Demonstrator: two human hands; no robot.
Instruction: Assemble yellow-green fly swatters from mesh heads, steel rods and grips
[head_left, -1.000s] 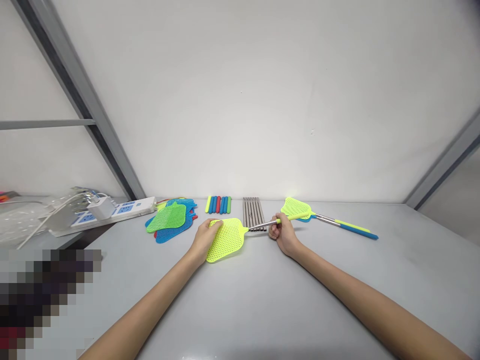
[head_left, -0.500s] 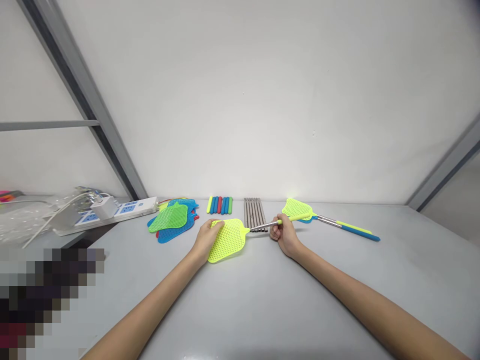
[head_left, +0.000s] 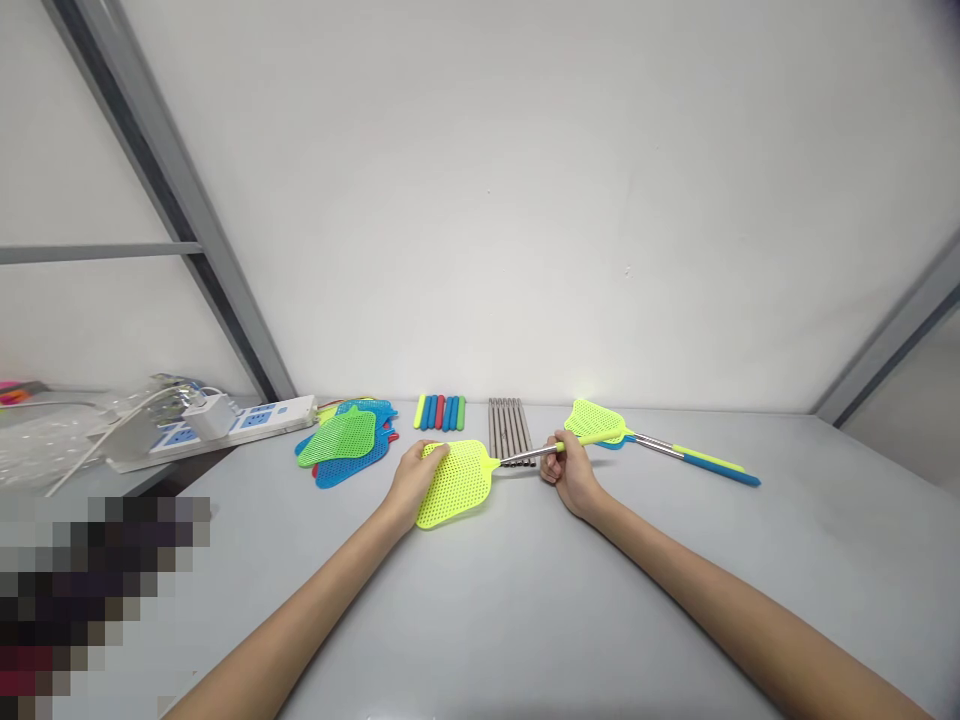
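Observation:
My left hand (head_left: 414,480) pinches the perforated yellow-green head of a fly swatter (head_left: 459,484) at its left edge. My right hand (head_left: 571,468) is closed around the swatter's yellow-green handle, near where it meets the thin metal rod. The swatter is held roughly level above the table. Behind it lie several metal rods (head_left: 510,428) side by side. To their left is a row of several coloured handle grips (head_left: 439,412). A pile of loose swatter heads (head_left: 341,438), green and blue on top, lies left of my left hand.
Two whole swatters, yellow-green and blue (head_left: 720,469), lie on the right of the grey table (head_left: 480,620). A white power strip (head_left: 277,418) with a plugged-in adapter (head_left: 208,416) and clear plastic wrapping (head_left: 52,440) are at the left. The wall (head_left: 480,200) stands behind.
Almost nothing differs. Both hands keep the same hold on the fly swatter, and the whole view has shifted very slightly.

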